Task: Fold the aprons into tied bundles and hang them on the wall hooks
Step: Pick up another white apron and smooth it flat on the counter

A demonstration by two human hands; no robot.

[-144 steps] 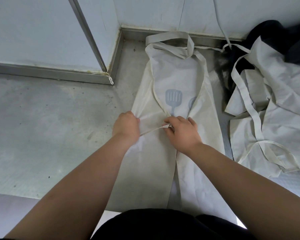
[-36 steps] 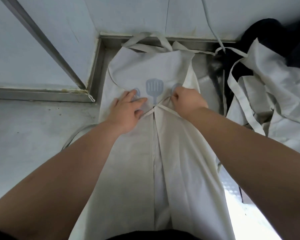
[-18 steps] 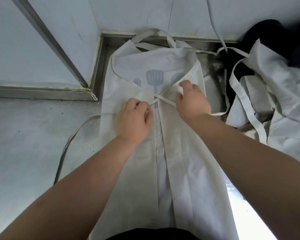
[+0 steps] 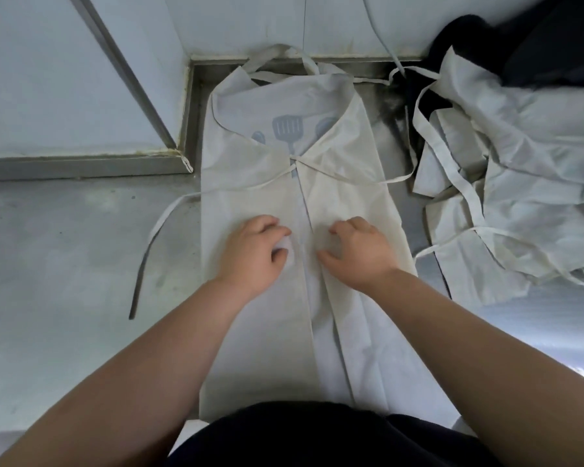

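Apron in hand: the cream apron [image 4: 267, 183] lies flat on the grey surface [image 4: 64, 230] in front of me, bib end up against the wall [image 4: 233, 21], both side flaps folded in so their edges meet down the middle.

Print: the blue spatula print [image 4: 287, 129] shows in the gap above where the flaps meet.

Left hand: my left hand [image 4: 250, 254] presses on the left flap, fingers curled, a little cloth bunched under the fingertips; I judge it is pinning, not gripping.

Right hand: my right hand [image 4: 358, 254] rests on the right flap just beside the centre seam, fingers bent and spread, closed on nothing.

Ties: the waist ties cross at the flap meeting point; the left tie [image 4: 152, 230] trails out over the surface and the right tie [image 4: 378, 180] lies toward the heap.

Waiting heap: the other aprons [image 4: 503, 197] sit crumpled to my right, near but apart from this one, with dark cloth [image 4: 536, 45] behind them.

Stage: I judge the long fold is set and the rolling or folding up has not begun.

Risk, flaps: if I lift both hands together the flaps may spring open, since nothing else holds them.

Risk, ties: the loose left tie could get caught inside the bundle, leaving too little to knot.

Risk, tangle: the right tie could snag straps of the heap.
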